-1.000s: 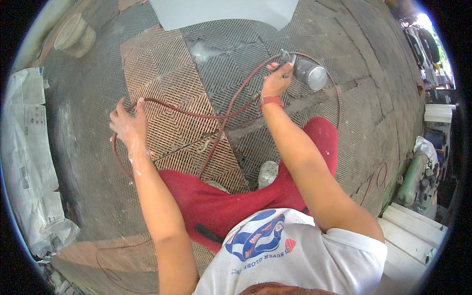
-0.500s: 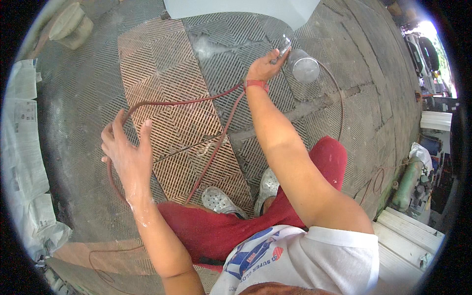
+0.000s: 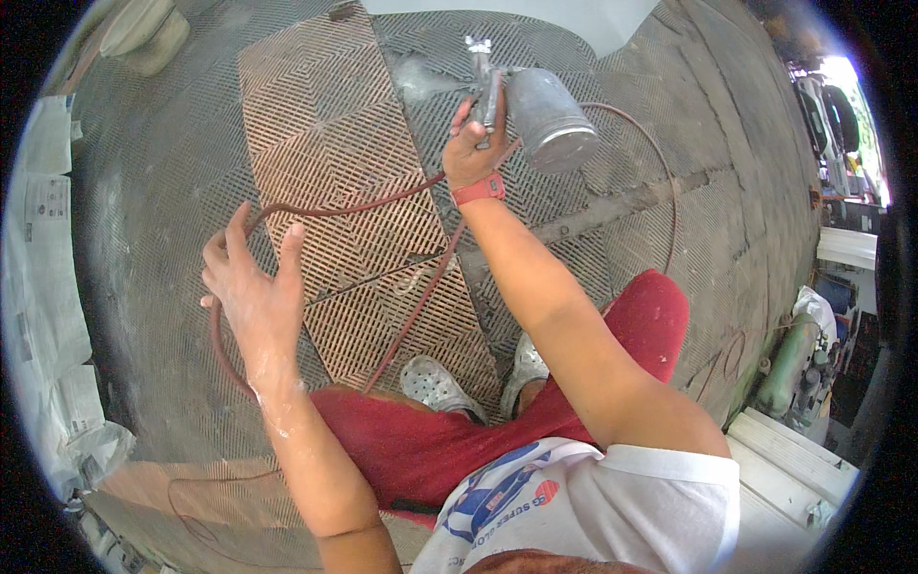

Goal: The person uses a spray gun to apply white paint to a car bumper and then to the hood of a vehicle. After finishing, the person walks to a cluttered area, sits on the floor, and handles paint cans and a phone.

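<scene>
My right hand (image 3: 473, 143) grips a silver spray gun (image 3: 485, 78) with a grey metal cup (image 3: 550, 129) on its right side; a red band circles that wrist. A red hose (image 3: 349, 207) runs in loops across the floor and rises near the gun. My left hand (image 3: 256, 287), spread with bent fingers, is over the hose at left; whether it touches it I cannot tell. White smears mark that forearm. A pale haze or patch (image 3: 426, 84) shows left of the gun, over the floor grating (image 3: 325, 134).
A large white panel (image 3: 612, 21) lies at the top edge, a beige container (image 3: 143, 33) at upper left, paper sheeting (image 3: 38, 249) along the left. At right are a green cylinder (image 3: 779, 373) and stacked white boards (image 3: 784, 450). My feet in grey clogs (image 3: 435, 387) are below.
My right hand has moved left with the spray gun, whose cup now appears larger and nearer. My left hand's fingers have spread more and it has shifted slightly left.
</scene>
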`<state>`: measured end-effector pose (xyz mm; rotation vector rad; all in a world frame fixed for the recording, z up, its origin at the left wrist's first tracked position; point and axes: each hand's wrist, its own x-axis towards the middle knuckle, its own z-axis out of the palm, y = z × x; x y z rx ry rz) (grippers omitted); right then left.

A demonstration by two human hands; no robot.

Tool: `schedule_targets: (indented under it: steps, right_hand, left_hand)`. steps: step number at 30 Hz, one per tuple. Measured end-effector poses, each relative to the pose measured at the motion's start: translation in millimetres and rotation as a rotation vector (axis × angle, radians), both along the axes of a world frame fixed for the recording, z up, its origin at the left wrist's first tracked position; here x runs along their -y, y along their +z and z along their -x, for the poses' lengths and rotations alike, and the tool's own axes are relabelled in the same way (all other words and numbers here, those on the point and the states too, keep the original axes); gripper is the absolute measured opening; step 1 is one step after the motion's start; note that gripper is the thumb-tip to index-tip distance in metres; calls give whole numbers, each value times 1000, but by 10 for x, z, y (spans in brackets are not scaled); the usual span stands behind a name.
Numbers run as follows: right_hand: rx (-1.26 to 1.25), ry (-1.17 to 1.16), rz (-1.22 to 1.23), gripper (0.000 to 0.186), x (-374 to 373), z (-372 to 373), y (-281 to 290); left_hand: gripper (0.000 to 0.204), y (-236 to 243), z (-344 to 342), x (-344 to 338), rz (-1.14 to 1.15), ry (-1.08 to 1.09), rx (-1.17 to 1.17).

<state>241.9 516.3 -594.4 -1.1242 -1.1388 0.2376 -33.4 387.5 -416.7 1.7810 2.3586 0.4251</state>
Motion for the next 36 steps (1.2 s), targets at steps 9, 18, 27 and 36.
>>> schedule_targets:
  steps: [9,18,27,36]
  right_hand:
    - [148,170,27,88,27,573,315]
    - [-291,397,237,65,280,346,728]
    - [-241,-295,414,65,671,-1705,1360]
    - [-487,-114,644,89,462,-3113,1721]
  left_hand:
    - [73,-54,89,-76,-30,61,29]
    - [73,-331,47,-493,55,52,27]
    - [73,-1042,-573,-1100,155,-147,139]
    - [66,-1389,-521,-1318,360,-220,59]
